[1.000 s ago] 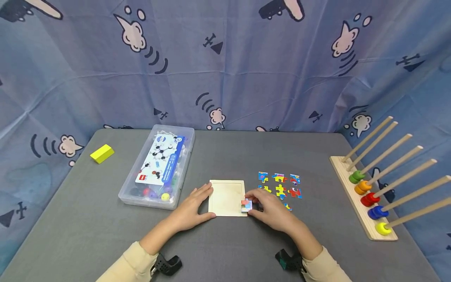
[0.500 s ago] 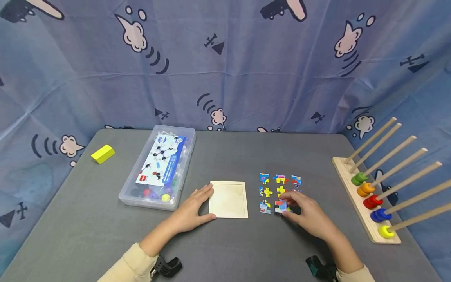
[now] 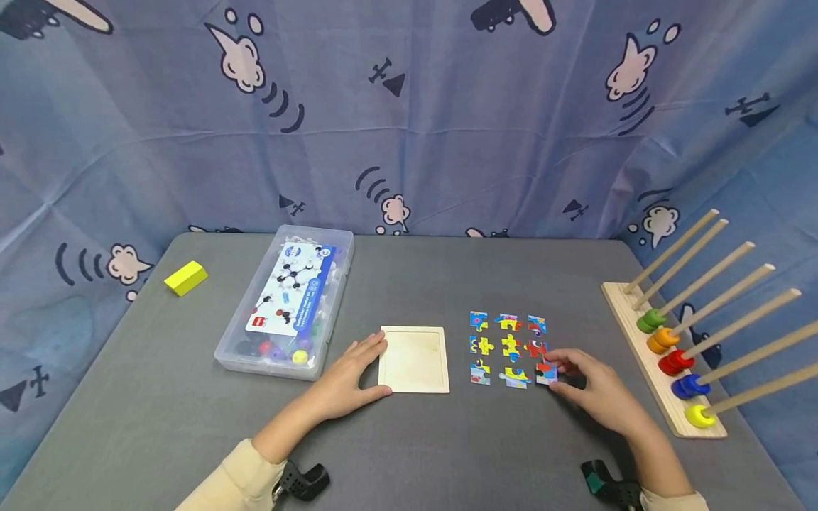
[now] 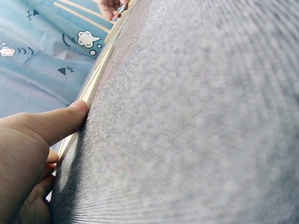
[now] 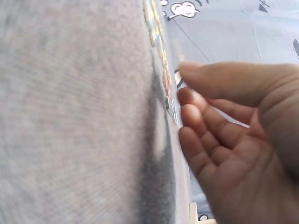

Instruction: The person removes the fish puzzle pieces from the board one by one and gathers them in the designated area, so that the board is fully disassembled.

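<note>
A shallow square wooden tray [image 3: 414, 360] lies near the middle of the grey table. My left hand [image 3: 345, 377] rests at its left side, fingers on the upper left edge and thumb at the lower left corner. In the left wrist view, that thumb [image 4: 60, 122] touches the tray's rim. To the right of the tray, several colourful jigsaw pieces [image 3: 510, 346] lie spread in rows. My right hand [image 3: 597, 389] pinches a red and blue jigsaw piece [image 3: 546, 374] between thumb and fingers, at the right end of the front row.
A clear plastic case [image 3: 287, 305] with a molecule-model label stands to the left. Behind it at far left is a yellow block [image 3: 186, 278]. A wooden peg rack [image 3: 664, 369] with coloured rings leans its pegs over the right side. A blue patterned curtain [image 3: 409, 121] hangs behind the table.
My right hand has moved right with its jigsaw piece, from the tray's right edge past the front row to that row's right end. My left hand has stayed at the tray.
</note>
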A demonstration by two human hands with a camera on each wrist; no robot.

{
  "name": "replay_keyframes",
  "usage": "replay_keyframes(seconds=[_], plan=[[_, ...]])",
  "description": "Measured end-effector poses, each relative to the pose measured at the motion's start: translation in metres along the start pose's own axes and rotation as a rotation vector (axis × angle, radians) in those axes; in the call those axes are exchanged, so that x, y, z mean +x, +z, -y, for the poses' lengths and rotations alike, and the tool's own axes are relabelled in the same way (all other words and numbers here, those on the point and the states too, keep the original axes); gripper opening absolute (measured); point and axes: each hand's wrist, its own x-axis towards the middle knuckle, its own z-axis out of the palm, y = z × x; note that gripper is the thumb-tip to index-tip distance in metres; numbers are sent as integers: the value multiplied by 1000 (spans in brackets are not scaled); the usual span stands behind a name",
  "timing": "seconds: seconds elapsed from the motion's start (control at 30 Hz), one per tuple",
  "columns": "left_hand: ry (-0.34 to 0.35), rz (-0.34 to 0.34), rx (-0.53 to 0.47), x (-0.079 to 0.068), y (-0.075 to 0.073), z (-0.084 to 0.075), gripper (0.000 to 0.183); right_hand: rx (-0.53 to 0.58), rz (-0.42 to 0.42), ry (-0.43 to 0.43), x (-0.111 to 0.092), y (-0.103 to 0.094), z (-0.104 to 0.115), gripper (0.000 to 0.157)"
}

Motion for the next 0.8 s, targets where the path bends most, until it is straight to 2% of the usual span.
replay_keyframes(seconds=[0.07,0.23,0.33,0.6,0.8], plan=[[-2,3,-3,0,0,0,76,7,12,4,-1,2,-3,37],[-3,4,-12,0,0,0,76,31,-17,-70,-2,7,-10,33],[-1,1,-11,0,0,0,76,38,-4,-80,-2,8,-11,32],[5,4,-8,0,1,-1,76,83,49,-62,-3,6,-15,34],[10,34,-19,1,-3,-2,78,187,62,22,-4,1,-18,45]])
